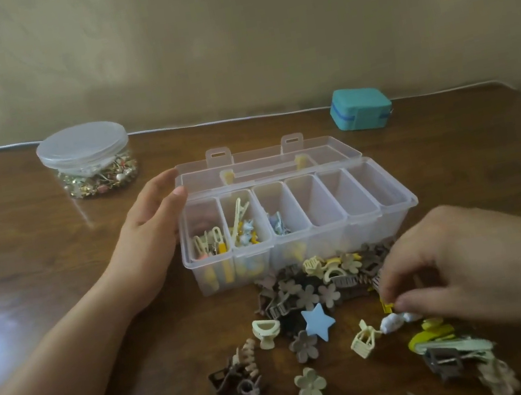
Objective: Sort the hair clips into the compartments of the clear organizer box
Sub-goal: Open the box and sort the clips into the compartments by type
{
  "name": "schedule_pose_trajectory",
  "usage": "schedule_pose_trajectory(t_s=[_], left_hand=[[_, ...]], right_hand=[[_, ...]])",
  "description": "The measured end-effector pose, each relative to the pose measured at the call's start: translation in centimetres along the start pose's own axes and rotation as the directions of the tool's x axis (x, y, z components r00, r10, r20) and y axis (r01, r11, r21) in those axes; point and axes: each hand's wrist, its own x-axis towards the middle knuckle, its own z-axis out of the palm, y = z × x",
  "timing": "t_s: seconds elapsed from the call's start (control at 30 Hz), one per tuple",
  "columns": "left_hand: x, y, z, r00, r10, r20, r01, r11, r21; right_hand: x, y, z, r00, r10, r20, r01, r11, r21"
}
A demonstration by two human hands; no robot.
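The clear organizer box stands open at mid-table, its lid folded back. Its three leftmost compartments hold small clips; the other compartments look empty. My left hand rests against the box's left end, fingers straight, thumb at the top corner. A heap of hair clips in brown, beige and cream lies in front of the box, with a blue star clip among them. My right hand hovers over the heap's right side and pinches a small yellow clip between thumb and fingertips.
A round clear jar with a lid, filled with small trinkets, stands at the back left. A teal case sits at the back right by the wall. More clips lie scattered toward the table's near edge.
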Motion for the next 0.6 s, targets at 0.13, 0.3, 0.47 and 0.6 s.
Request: schedule_pose_trajectory(t_s=[0.13,0.3,0.47,0.6], left_hand=[[0.1,-0.1,-0.1,1.0,-0.003,-0.004,0.003,1.0,-0.009],[0.2,-0.3,-0.1,1.0,0.01,-0.003,-0.01,1.0,-0.01],[0.1,-0.2,-0.2,1.0,0.01,0.005,-0.01,1.0,-0.019],[0.3,-0.3,-0.2,1.0,0.006,0.005,-0.006,1.0,-0.024]], right_hand=[[0.4,-1.1,0.0,0.998,0.007,0.066,0.005,0.984,-0.18],[1.0,-0.8,0.0,0.994,0.044,0.102,-0.015,0.962,-0.271],[1.0,0.1,0.2,0.998,-0.014,0.057,0.025,0.981,-0.191],[0.9,0.7,-0.4,0.996,-0.089,-0.029,0.094,0.965,0.245]])
